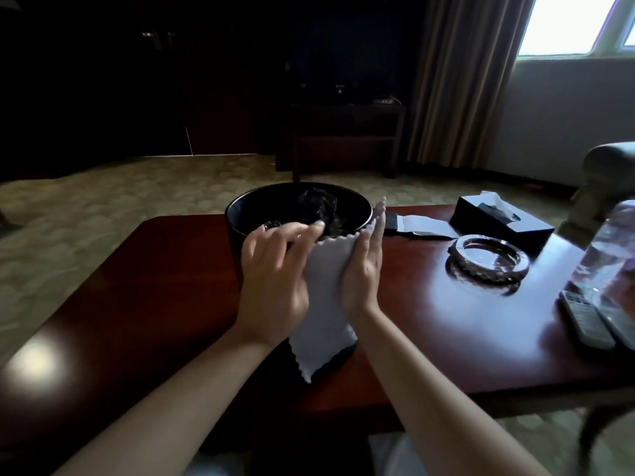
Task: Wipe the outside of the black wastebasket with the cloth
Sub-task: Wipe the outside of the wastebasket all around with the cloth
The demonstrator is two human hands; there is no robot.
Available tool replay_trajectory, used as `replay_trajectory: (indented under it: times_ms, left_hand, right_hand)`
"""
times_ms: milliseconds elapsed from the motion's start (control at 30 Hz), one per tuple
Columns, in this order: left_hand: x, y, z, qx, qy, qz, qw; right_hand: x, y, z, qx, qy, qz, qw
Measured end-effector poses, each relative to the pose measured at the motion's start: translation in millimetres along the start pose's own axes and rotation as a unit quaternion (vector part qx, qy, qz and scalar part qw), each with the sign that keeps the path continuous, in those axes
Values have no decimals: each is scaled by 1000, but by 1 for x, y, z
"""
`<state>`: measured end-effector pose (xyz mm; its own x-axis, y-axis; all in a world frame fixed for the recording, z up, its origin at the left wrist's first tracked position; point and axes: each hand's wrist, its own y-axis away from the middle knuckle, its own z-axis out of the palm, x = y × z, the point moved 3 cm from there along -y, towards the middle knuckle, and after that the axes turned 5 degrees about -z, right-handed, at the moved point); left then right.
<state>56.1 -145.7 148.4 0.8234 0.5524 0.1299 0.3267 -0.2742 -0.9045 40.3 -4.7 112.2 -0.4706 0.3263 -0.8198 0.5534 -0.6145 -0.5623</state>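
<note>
Black round wastebasket (237, 235), one only, is standing upright on the dark red glossy wooden counter (154, 304), near its middle, with something dark and crinkled lying inside it. One pale grey cloth with zigzag-cut edges (326, 304) is hanging down the near outer wall of the wastebasket, its top edge reaching the rim and its bottom corner dangling just above the counter.

Two bare hands are working at the cloth. Left hand (275, 273) is lying on the left part of the cloth with fingers loosely spread and bent toward the rim; whether it is pinching the fabric or only pressing it, cannot tell. Right hand (364, 266) is standing edge-on, fingers straight and together, flat against the right side of the cloth, pressing it onto the wastebasket wall, not gripping.

On the right part of the counter: one round clear glass ashtray (488, 262), one black rectangular tissue box (501, 221) with a tissue poking out, one clear plastic bottle (608, 259), and two light grey remote controls (584, 317) lying side by side at the right edge. One flat black and white item (419, 226) is lying behind the wastebasket; too unclear to identify.
</note>
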Motion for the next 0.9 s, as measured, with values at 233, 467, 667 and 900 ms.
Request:
replay_trajectory:
  times_ms: [233,467,667,900]
  left_hand:
    - [11,33,18,105,-209,50,971]
    - [24,31,14,172,-74,-307,933]
    - [25,42,40,198,72,-519,828]
    - [14,61,54,214,163,-583,767]
  right_hand:
    - [13,15,-9,16,-9,29,999]
    - [22,-13,-6,-30,-131,65,989]
    - [42,-11,2,-10,-101,155,983]
    - [59,54,8,37,-83,192,977]
